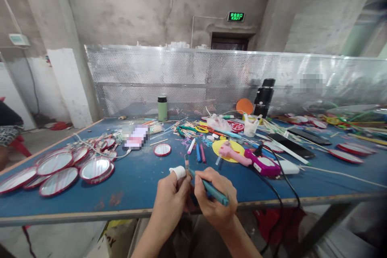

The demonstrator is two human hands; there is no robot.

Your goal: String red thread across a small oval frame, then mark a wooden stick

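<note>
Near the table's front edge, my left hand [171, 194] pinches a small narrow stick-like piece [186, 163] that points upward. White wrapping [178, 171] covers one of its fingers. My right hand [217, 199] is closed round a teal marker pen [216, 193], its tip directed at the piece. Whether the tip touches it I cannot tell. Just beyond the hands lie a blue marker [198, 153], a dark pink marker [202, 154] and a white-and-purple marker [191, 146]. A small round red-rimmed mirror [162, 150] rests to their left.
Several red-rimmed mirrors [59, 181] pile up at left, near a phone [136, 137]. A purple-and-pink glue gun [263, 164] lies over a yellow disc [227, 147] at right, its black cable crossing the edge. A green bottle [162, 109] and black thermos [264, 98] stand behind.
</note>
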